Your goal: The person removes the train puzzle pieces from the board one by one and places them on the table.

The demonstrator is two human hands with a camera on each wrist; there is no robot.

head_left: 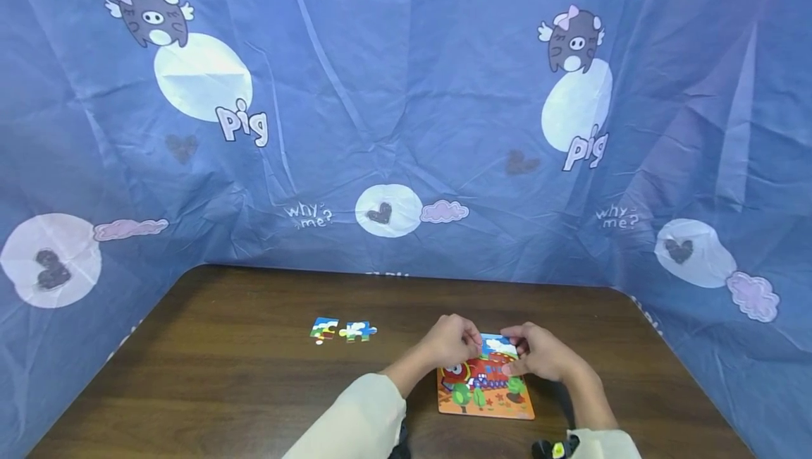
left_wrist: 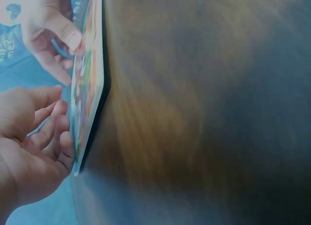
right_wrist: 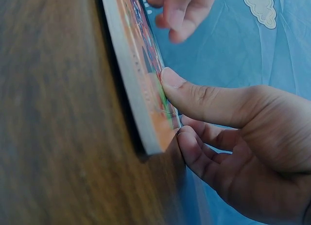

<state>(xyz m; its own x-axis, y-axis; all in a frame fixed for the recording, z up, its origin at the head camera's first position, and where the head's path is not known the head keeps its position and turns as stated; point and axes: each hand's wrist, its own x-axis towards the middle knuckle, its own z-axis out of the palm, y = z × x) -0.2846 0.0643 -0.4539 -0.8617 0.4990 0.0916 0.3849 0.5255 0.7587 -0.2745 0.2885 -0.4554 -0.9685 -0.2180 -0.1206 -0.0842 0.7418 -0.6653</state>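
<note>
A colourful jigsaw puzzle (head_left: 485, 402) lies on the table, with an orange lower part, a red figure with a big eye, green bushes and a blue sky at its far edge. My left hand (head_left: 452, 341) is over its far left part, fingers loosely bent; in the left wrist view no piece shows between the fingertips (left_wrist: 60, 106). At the right side, my right hand (head_left: 539, 355) holds the puzzle by its edge. Its thumb (right_wrist: 194, 96) presses the top face while the other fingers bend against the side. The hands partly hide the puzzle's far corners.
Two loose puzzle pieces, one with red and green (head_left: 323, 328) and one blue and white (head_left: 358, 331), lie left of the puzzle on the dark wooden table (head_left: 209, 374). A blue printed cloth (head_left: 406, 127) hangs behind and beside the table.
</note>
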